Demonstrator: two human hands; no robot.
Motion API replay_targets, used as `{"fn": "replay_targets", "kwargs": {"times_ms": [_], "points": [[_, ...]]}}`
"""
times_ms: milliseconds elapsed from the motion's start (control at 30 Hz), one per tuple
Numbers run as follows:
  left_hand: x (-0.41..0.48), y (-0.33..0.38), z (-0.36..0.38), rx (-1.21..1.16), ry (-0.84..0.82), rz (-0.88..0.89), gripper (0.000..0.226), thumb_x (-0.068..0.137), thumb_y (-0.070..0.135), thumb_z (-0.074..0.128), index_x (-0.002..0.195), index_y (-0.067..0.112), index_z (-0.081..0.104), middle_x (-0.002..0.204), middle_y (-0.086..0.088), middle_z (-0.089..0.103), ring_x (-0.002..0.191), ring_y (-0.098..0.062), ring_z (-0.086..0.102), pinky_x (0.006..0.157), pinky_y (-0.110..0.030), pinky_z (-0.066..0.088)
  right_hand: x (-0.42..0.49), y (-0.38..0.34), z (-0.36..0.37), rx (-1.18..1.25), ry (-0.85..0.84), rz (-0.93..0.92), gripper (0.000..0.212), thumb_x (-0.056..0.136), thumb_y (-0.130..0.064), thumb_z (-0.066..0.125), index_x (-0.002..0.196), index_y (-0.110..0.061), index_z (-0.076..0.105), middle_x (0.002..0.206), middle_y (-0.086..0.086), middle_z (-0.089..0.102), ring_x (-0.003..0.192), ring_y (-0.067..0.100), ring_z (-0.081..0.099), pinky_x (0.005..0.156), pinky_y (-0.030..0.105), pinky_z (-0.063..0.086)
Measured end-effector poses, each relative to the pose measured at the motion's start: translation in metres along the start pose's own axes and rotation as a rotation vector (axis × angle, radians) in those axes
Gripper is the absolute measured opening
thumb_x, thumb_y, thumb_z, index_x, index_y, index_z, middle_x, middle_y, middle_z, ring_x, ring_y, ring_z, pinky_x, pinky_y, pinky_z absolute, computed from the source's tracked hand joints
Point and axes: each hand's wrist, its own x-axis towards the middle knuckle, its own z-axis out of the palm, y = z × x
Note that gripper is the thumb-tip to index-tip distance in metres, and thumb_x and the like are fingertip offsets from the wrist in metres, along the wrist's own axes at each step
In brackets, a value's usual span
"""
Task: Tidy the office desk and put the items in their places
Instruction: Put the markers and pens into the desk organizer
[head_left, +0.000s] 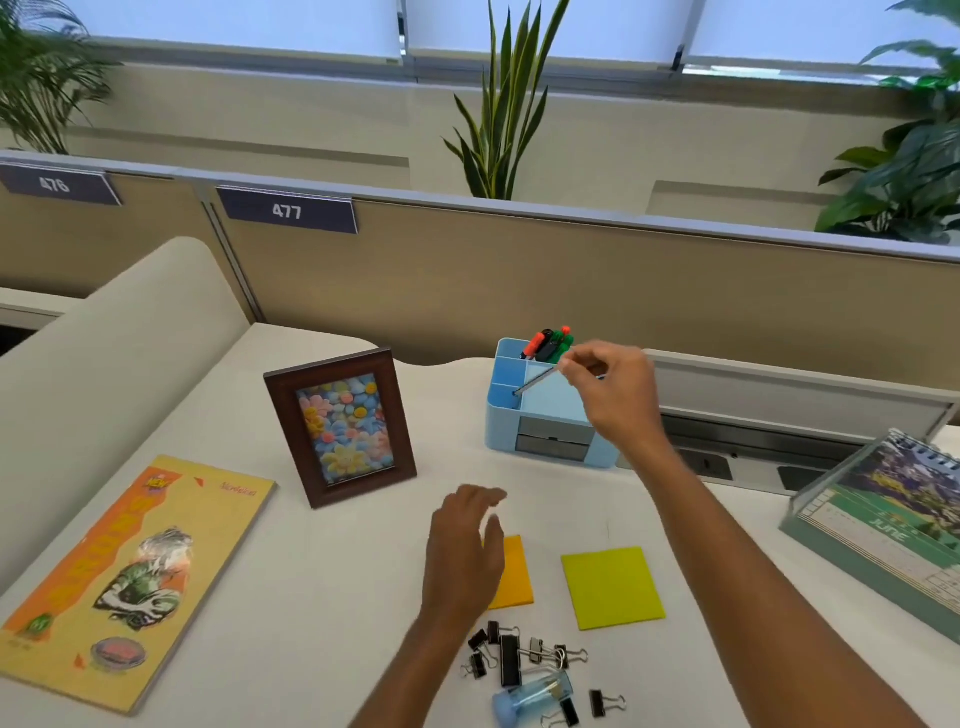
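Stowing step: right grip (618, 387) pinched pen (537, 381), tip over organizer (501, 426), mid-frame; left grip (465, 551) relaxed, empty. Next likely needed: release.

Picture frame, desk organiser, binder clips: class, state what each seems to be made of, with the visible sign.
Picture frame: probably wood or wood-look laminate, dark brown, slight sheen, stepped moulding. Desk organiser: likely plastic, matte pale blue, thin even moulded walls. Binder clips: likely metal, black painted bodies with shiny silvery wire handles.
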Motion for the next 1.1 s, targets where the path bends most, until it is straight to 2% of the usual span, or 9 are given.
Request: {"fn": "replay_targets", "kwargs": {"times_ms": [100, 200, 400, 633, 700, 833, 933, 1033, 1100], "points": [[-0.041, 0.002, 0.004, 0.073, -0.057, 0.036, 0.034, 0.086, 0.015, 0.051, 0.113, 0.035, 0.057, 0.108, 0.019, 0.053, 0.099, -0.003, 0.048, 0.087, -0.015, 0.033, 0.032, 0.015, 0.033, -0.102, -0.048, -0.037, 0.009, 0.084, -0.013, 0.068, 0.077, -0.014, 0.074, 0.077, -0.001, 0.070, 0.071, 0.012, 0.060, 0.080, 0.033, 0.052], [-0.061, 0.001, 0.006, 0.102, -0.059, 0.067, 0.035, 0.083, 0.016, 0.053, 0.112, 0.036, 0.055, 0.107, 0.021, 0.049, 0.095, -0.005, 0.049, 0.083, -0.014, 0.034, 0.048, 0.030, 0.053, -0.252, -0.147, -0.012, 0.011, 0.085, -0.012, 0.066, 0.077, -0.012, 0.074, 0.083, 0.003, 0.068, 0.076, 0.015, 0.056, 0.083, 0.034, 0.049], [-0.067, -0.003, 0.000, 0.111, 0.003, 0.069, 0.043, 0.075, 0.006, 0.063, 0.107, 0.034, 0.057, 0.104, 0.021, 0.046, 0.090, -0.004, 0.046, 0.076, -0.016, 0.038, 0.054, 0.037, 0.073, -0.512, -0.303, -0.009, 0.009, 0.084, -0.009, 0.070, 0.076, -0.011, 0.073, 0.083, 0.002, 0.066, 0.080, 0.020, 0.059, 0.066, 0.030, 0.045], [-0.066, -0.005, -0.001, 0.109, -0.066, 0.094, 0.046, 0.077, 0.001, 0.066, 0.111, 0.030, 0.055, 0.108, 0.018, 0.045, 0.096, -0.004, 0.046, 0.080, -0.015, 0.037, 0.059, 0.040, 0.082, -0.654, -0.279, 0.006, 0.015, 0.078, 0.000, 0.070, 0.064, -0.004, 0.066, 0.070, 0.011, 0.065, 0.065, 0.028, 0.062, 0.060, 0.040, 0.055], [-0.067, -0.005, 0.000, 0.105, -0.076, 0.097, 0.045, 0.078, 0.001, 0.066, 0.111, 0.030, 0.056, 0.108, 0.018, 0.045, 0.097, -0.004, 0.046, 0.080, -0.016, 0.037, 0.059, 0.040, 0.084, -0.659, -0.270, -0.005, 0.013, 0.077, 0.001, 0.068, 0.064, -0.002, 0.066, 0.070, 0.013, 0.065, 0.065, 0.030, 0.062, 0.060, 0.042, 0.056], [-0.069, -0.007, -0.001, 0.116, -0.089, 0.079, 0.040, 0.081, 0.004, 0.062, 0.111, 0.030, 0.057, 0.109, 0.018, 0.047, 0.097, -0.004, 0.047, 0.082, -0.016, 0.037, 0.059, 0.039, 0.078, -0.605, -0.255, 0.001, 0.011, 0.079, 0.000, 0.066, 0.068, -0.003, 0.067, 0.084, 0.011, 0.067, 0.075, 0.029, 0.062, 0.057, 0.032, 0.046], [-0.074, -0.011, -0.005, 0.124, -0.095, 0.066, 0.036, 0.084, 0.007, 0.059, 0.112, 0.029, 0.058, 0.110, 0.017, 0.050, 0.098, -0.005, 0.047, 0.083, -0.014, 0.035, 0.051, 0.031, 0.059, -0.488, -0.194, 0.015, 0.015, 0.080, -0.006, 0.062, 0.066, -0.013, 0.064, 0.095, -0.003, 0.067, 0.091, 0.023, 0.059, 0.070, 0.033, 0.048], [-0.077, -0.014, -0.007, 0.114, -0.083, 0.032, 0.032, 0.085, 0.008, 0.056, 0.110, 0.029, 0.058, 0.109, 0.014, 0.053, 0.099, -0.005, 0.048, 0.083, -0.019, 0.038, 0.019, 0.022, 0.035, -0.338, -0.154, 0.069, 0.016, 0.082, -0.014, 0.064, 0.067, -0.018, 0.060, 0.085, -0.002, 0.064, 0.081, 0.019, 0.056, 0.067, 0.031, 0.046], [-0.076, -0.015, -0.007, 0.119, -0.080, 0.012, 0.031, 0.084, 0.010, 0.055, 0.108, 0.029, 0.058, 0.108, 0.013, 0.054, 0.098, -0.006, 0.048, 0.083, -0.021, 0.038, -0.014, 0.022, 0.020, -0.302, -0.212, 0.110, 0.012, 0.084, -0.016, 0.065, 0.072, -0.016, 0.064, 0.081, 0.001, 0.065, 0.079, 0.018, 0.058, 0.068, 0.034, 0.050]]}}
